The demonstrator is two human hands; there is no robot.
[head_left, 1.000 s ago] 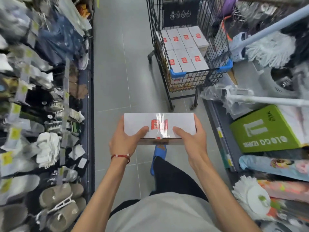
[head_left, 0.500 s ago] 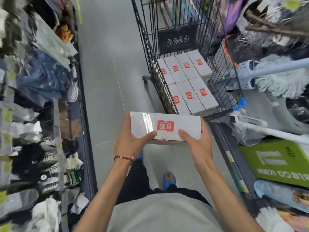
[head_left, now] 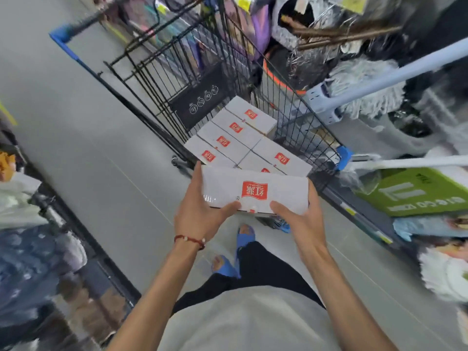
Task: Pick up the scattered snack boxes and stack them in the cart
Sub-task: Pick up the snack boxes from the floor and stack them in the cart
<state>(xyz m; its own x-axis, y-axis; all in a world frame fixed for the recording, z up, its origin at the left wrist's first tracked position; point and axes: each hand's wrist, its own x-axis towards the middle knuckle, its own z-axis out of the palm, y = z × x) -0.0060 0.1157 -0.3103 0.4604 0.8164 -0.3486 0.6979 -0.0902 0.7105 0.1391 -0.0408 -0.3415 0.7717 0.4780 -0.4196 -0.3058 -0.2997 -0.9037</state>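
Snack box (head_left: 286, 196) (red label (head_left: 254, 190) reads upside down) is gripped endwise by left hand (head_left: 200, 211) and right hand (head_left: 301, 220).

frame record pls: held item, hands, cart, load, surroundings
held: white box, red logo, roughly level, at cart's near end, not yet set down
left hand: grips left end, thumb on top
right hand: grips right end, thumb on top
cart: black wire, blue corners
load: stacked boxes, six tops visible, two rows
right side: green carton, mop
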